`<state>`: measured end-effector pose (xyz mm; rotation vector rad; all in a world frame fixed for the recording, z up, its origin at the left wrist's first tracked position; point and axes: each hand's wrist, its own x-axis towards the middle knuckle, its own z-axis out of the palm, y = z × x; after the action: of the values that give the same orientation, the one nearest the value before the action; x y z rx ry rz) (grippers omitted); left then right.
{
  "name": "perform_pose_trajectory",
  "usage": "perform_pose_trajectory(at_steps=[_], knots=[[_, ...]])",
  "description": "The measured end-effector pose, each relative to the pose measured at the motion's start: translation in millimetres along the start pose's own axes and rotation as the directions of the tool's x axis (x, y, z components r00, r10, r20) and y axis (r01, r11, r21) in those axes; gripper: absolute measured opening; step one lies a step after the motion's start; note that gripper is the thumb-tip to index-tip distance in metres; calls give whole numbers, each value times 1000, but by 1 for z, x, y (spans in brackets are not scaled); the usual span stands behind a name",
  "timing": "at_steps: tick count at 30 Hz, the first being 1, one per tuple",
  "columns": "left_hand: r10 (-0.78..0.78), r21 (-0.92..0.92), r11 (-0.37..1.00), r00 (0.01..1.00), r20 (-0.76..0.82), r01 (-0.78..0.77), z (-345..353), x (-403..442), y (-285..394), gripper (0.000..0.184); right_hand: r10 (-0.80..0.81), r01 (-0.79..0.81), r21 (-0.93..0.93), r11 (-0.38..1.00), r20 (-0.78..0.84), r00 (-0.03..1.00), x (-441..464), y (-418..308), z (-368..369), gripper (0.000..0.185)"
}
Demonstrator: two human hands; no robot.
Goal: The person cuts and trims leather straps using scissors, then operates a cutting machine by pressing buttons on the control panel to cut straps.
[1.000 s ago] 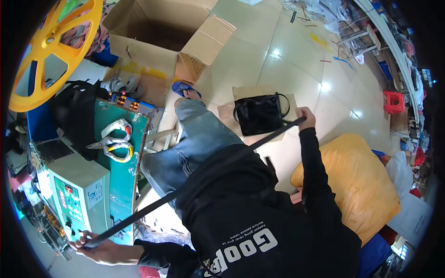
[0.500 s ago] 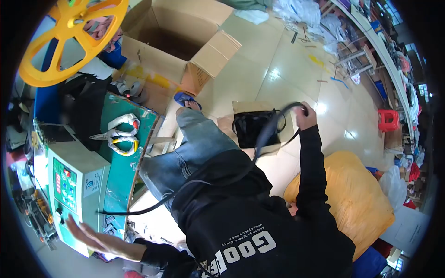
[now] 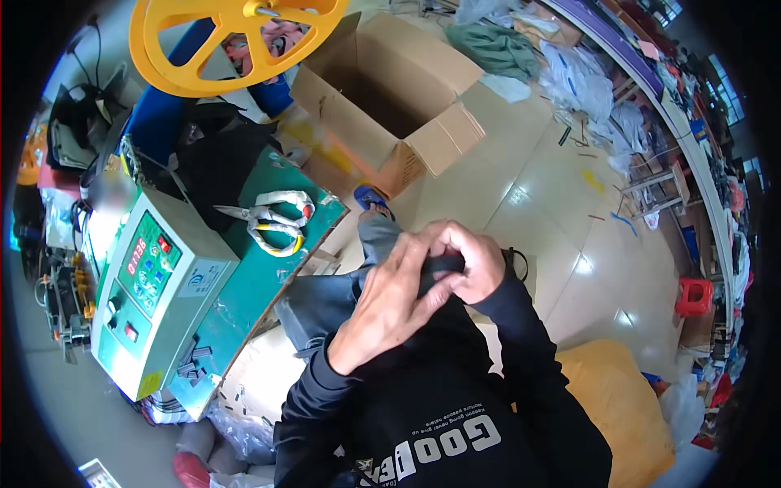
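Observation:
Both hands are together in front of the torso. My right hand (image 3: 478, 264) is closed round a dark strap (image 3: 444, 264), bunched between the palms. Beside it, touching, my left hand (image 3: 382, 302) has its fingers pressed together over the strap, its thumb against the bundle. Most of the strap is hidden by the hands. Behind my right hand, a black handle (image 3: 523, 264) shows from the bag on the floor. Wrapped-handle scissors (image 3: 275, 221) lie on the green table (image 3: 244, 317) to the left.
A control box (image 3: 146, 276) with a lit display stands on the table. A yellow reel (image 3: 236, 49) is at upper left, with an open cardboard box (image 3: 455, 69) beyond. An orange sack (image 3: 618, 407) lies at lower right, a red stool (image 3: 694, 298) farther right.
Stretched between spread hands at first, the strap came loose from my left hand and is now gathered up. Both hands have moved inward and met. The view has shifted left.

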<state>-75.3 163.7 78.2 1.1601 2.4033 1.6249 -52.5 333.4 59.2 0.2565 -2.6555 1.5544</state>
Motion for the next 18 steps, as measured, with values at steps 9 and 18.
perform_pose_trajectory(at_steps=[9, 18], knots=[[-241, -154, 955, 967, 84, 252, -13, -5, -29, 33, 186, -203, 244, 948, 93, 978, -27, 44, -22, 20], [-223, -159, 953, 952, 209, 258, -5, 1, -15, 29, 228, -212, 213, 954, -55, 972, -35, 22, -13, 14]])
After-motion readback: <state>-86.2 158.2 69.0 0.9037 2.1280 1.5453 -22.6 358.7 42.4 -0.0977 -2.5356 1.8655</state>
